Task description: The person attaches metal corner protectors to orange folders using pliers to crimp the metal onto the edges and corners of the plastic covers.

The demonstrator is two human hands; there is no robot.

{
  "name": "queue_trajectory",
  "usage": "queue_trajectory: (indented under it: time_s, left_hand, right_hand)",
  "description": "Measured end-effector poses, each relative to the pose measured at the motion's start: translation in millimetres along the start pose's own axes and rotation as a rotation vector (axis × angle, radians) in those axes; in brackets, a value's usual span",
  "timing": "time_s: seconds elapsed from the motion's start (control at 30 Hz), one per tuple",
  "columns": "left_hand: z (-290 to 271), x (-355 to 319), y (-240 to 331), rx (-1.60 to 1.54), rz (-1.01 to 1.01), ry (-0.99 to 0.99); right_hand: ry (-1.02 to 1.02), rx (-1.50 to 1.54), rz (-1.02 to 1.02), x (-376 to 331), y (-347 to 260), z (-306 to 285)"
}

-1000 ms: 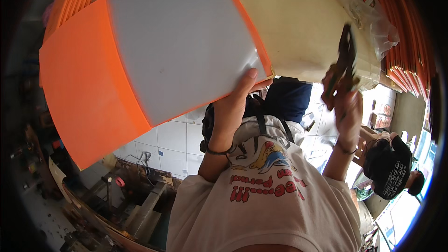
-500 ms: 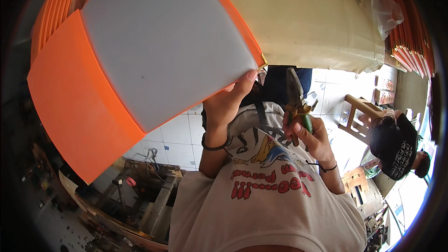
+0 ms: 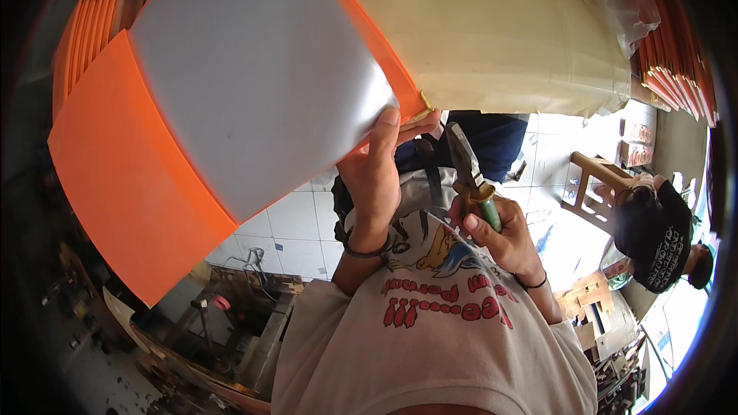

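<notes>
White-tiled floor (image 3: pixel 296 219) lay below; left hand (image 3: pixel 375 180) grip pinched an orange-and-grey folder (image 3: pixel 246 84); right hand (image 3: pixel 503 240) grip clasped green-handled pliers (image 3: pixel 464 155).

Folder (image 3: pixel 142 177) orange, inner panel (image 3: pixel 238 84) grey, corner fitting (image 3: pixel 425 107) gold; pliers (image 3: pixel 488 210) green-handled; worktop (image 3: pixel 500 38) pale yellow, orange stack (image 3: pixel 665 38) by its right edge; shirt (image 3: pixel 415 361) off-white, red-lettered; floor (image 3: pixel 304 223) white, tile-gridded

On the near side of the orange-and-grey folder (image 3: pixel 246 100), a hand could pass above the tiled floor (image 3: pixel 292 221) — the left hand (image 3: pixel 375 177) blocks the folder's near right corner, pliers (image 3: pixel 470 167) just right of it.
</notes>
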State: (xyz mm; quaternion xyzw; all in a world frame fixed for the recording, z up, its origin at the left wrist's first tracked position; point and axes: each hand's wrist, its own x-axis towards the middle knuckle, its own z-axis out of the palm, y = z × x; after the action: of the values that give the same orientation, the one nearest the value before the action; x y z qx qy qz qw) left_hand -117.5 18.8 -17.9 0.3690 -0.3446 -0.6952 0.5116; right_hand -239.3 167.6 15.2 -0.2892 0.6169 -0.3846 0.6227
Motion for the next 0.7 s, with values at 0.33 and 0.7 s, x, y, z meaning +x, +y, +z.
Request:
queue_trajectory:
  time_s: [0.33,0.7]
  left_hand:
    - [-4,-3,8,-0.090,-0.104,-0.025]
    - [-13,-2,0,-0.136,-0.109,-0.011]
  right_hand:
    - [0.266,-0.182,-0.316,24,-15,9]
    - [0.633,-0.423,-0.690,91,-36,29]
